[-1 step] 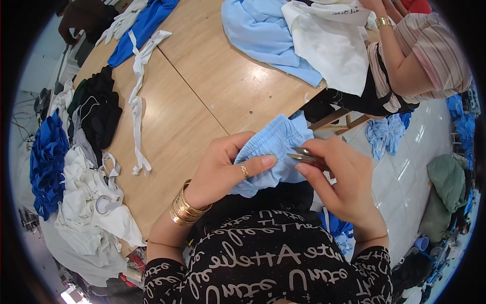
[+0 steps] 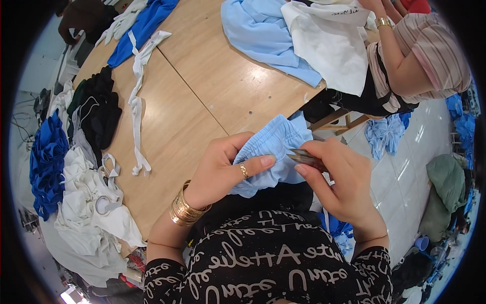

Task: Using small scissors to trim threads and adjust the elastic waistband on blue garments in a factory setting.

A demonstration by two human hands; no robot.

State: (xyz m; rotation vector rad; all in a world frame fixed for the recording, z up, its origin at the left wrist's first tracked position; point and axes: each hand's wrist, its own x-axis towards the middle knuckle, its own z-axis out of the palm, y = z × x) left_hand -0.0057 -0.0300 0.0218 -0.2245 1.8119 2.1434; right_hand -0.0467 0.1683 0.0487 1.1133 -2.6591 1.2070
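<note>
A light blue gathered garment piece [image 2: 268,142] with an elastic-looking ruffled band is held up at the table's near edge. My left hand [image 2: 240,164] is closed on it, the thumb lying on top and the fingers behind the cloth. In my right hand [image 2: 339,177] are metal thread snips [image 2: 306,158], pinched between thumb and fingers. Their tips point left at the gathered cloth, close to my left thumb. Whether the blades touch a thread is too small to tell.
A white fabric strip [image 2: 135,106] lies on the wooden table [image 2: 187,111]. Piles of white cloth [image 2: 83,202], black cloth [image 2: 98,111] and blue cloth [image 2: 48,162] line the left. Light blue cloth [image 2: 258,35] and white cloth [image 2: 329,45] lie by a seated person [image 2: 425,55] at the far right.
The snips' blades have come slightly closer together. Both hands and the garment piece stay almost in place.
</note>
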